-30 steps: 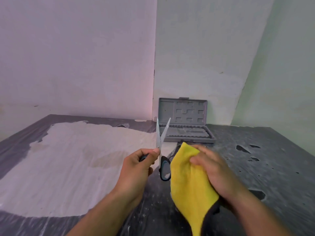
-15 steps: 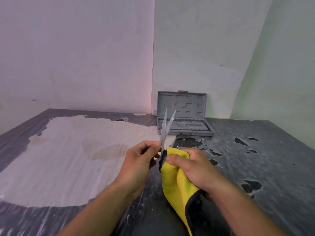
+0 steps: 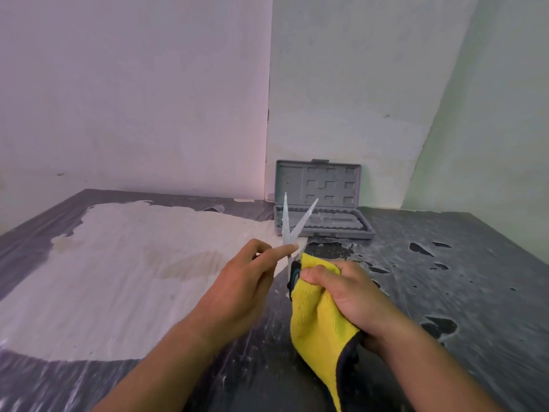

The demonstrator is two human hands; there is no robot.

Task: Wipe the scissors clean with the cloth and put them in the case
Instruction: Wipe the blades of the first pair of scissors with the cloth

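The scissors (image 3: pixel 292 226) point upward with their silver blades spread in a V; a strip of the black handle shows at the cloth's edge. My left hand (image 3: pixel 246 281) holds them near the pivot, thumb against the blade base. My right hand (image 3: pixel 344 295) grips the yellow cloth (image 3: pixel 318 325), bunched around the scissors' handle. The cloth's black-trimmed end hangs down. Behind the blades, the grey plastic case (image 3: pixel 322 203) stands with its lid raised, by the wall corner.
The dark table (image 3: pixel 445 292) is worn, with a large pale bare patch (image 3: pixel 118 263) on the left and small dark chips on the right. Walls close in behind and to the right.
My right hand brought the cloth up from beside the scissors and closed it around the handle. The blades spread slightly wider. The view shifted down a little.
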